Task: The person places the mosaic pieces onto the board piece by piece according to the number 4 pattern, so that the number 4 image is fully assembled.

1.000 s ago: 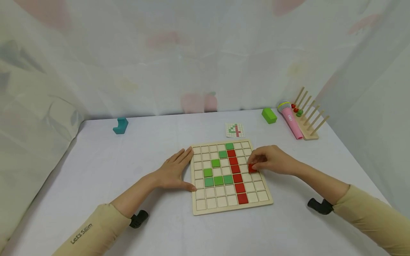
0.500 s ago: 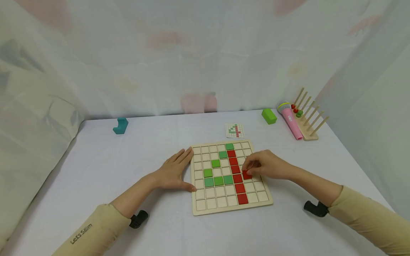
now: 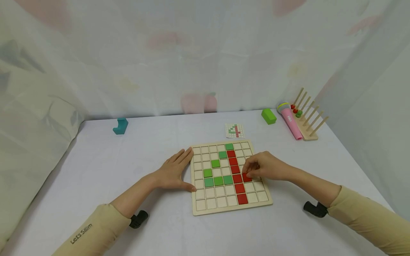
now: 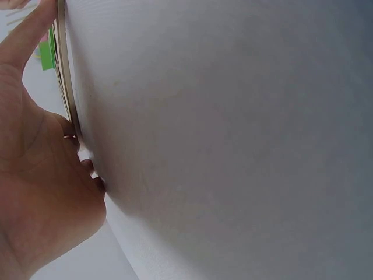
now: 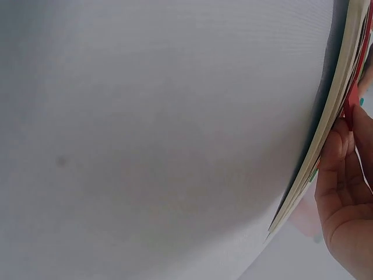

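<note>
A square wooden grid board (image 3: 200, 205) lies on the white table, with green tiles (image 3: 215, 163) stepping along a diagonal and a short row. Beside them runs a column of red tiles (image 3: 239, 188). My right hand (image 3: 267, 165) pinches one more red tile (image 3: 247, 177) between thumb and fingers, at the cell just right of that column. In the right wrist view this red tile (image 5: 351, 108) stands slightly tilted at the board's surface. My left hand (image 3: 173, 173) lies with fingers spread against the board's left edge, thumb touching its frame; the left wrist view shows its palm side (image 4: 44, 169).
Behind the board lies a small pattern card (image 3: 235, 131) showing a green and red 4. A green block (image 3: 269, 116), a pink toy microphone (image 3: 290, 121) and a wooden peg rack (image 3: 309, 126) stand at the back right. Far left is a teal block (image 3: 120, 126).
My right hand has moved left and slightly toward me with the red tile, lowering it into the cell beside the red column. My left hand and the board stay put.
</note>
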Tool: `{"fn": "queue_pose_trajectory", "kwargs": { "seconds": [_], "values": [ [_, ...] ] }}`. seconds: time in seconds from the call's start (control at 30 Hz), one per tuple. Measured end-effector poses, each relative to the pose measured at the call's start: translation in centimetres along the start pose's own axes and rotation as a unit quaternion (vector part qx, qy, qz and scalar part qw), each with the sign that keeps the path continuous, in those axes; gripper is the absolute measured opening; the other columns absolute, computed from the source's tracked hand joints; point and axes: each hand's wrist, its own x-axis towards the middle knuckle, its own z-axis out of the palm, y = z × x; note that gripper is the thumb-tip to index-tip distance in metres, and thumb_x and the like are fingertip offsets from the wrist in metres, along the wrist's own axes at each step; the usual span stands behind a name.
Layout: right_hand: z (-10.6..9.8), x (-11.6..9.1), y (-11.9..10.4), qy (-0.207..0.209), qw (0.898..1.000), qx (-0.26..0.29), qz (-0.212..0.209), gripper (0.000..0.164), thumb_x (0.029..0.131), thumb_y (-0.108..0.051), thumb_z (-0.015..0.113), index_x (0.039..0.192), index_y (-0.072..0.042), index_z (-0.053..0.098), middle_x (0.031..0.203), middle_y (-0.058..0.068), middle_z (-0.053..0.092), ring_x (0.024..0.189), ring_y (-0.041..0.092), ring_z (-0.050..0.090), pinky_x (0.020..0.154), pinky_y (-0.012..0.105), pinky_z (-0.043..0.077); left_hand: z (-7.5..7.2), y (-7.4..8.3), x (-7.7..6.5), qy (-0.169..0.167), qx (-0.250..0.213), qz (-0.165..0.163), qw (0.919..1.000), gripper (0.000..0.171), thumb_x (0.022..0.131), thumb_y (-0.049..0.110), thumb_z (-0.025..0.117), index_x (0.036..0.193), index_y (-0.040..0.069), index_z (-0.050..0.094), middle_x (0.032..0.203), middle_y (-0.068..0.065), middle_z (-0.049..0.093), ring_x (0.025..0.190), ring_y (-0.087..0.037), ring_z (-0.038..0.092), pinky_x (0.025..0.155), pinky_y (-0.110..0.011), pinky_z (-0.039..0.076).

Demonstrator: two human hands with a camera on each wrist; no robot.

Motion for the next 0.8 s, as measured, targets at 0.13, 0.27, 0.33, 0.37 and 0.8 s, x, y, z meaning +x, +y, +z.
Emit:
{"fn": "queue_pose_trajectory", "kwargs": {
  "seconds": [0.13, 0.27, 0.33, 0.37, 0.8],
  "values": [
    [0.04, 0.03, 0.08, 0.003, 1.000, -0.004, -0.002, 0.008, 0.086, -0.007, 0.074, 0.091, -0.014, 0.075, 0.080, -0.004, 0.071, 0.072, 0.002, 0.059, 0.067, 0.018, 0.052, -0.06, 0.12, 0.00, -0.001, -0.002, 0.000, 1.0000, 0.126, 0.072, 0.068, 0.073, 0.160, 0.009, 0.005, 0.170, -0.006, 0.001, 0.157, -0.036, 0.003, 0.120, -0.065, 0.019],
    [0.06, 0.04, 0.17, 0.006, 1.000, -0.008, -0.005, 0.008, 0.085, -0.008, 0.074, 0.090, -0.015, 0.075, 0.081, -0.004, 0.072, 0.072, 0.001, 0.059, 0.067, 0.018, 0.052, -0.14, 0.22, 0.04, -0.001, -0.001, 0.002, 1.0000, 0.126, 0.072, 0.068, 0.073, 0.160, 0.009, 0.005, 0.170, -0.006, 0.001, 0.157, -0.036, 0.004, 0.120, -0.065, 0.019],
    [0.04, 0.04, 0.20, 0.008, 1.000, -0.010, -0.006, 0.008, 0.085, -0.009, 0.075, 0.090, -0.015, 0.076, 0.082, -0.004, 0.072, 0.072, 0.001, 0.059, 0.067, 0.018, 0.052, -0.15, 0.24, 0.06, -0.001, 0.000, 0.003, 1.0000, 0.126, 0.072, 0.068, 0.073, 0.160, 0.009, 0.005, 0.170, -0.006, 0.001, 0.157, -0.036, 0.004, 0.120, -0.065, 0.019],
    [0.02, 0.02, 0.19, 0.009, 1.000, -0.011, -0.007, 0.008, 0.085, -0.009, 0.075, 0.090, -0.015, 0.076, 0.083, -0.004, 0.072, 0.072, 0.001, 0.059, 0.067, 0.018, 0.052, -0.16, 0.24, 0.08, -0.002, -0.001, 0.004, 1.0000, 0.126, 0.072, 0.068, 0.073, 0.160, 0.009, 0.005, 0.170, -0.006, 0.001, 0.157, -0.037, 0.004, 0.120, -0.065, 0.019],
    [0.35, 0.37, 0.60, 0.018, 0.999, -0.026, -0.024, 0.008, 0.084, -0.013, 0.077, 0.091, -0.017, 0.077, 0.084, -0.006, 0.071, 0.072, -0.001, 0.058, 0.066, 0.018, 0.052, 0.00, -0.13, 0.05, -0.004, 0.010, 0.001, 0.9999, 0.127, 0.072, 0.070, 0.072, 0.160, 0.009, 0.005, 0.170, -0.006, 0.000, 0.157, -0.036, 0.003, 0.121, -0.064, 0.019]
  ]
}}
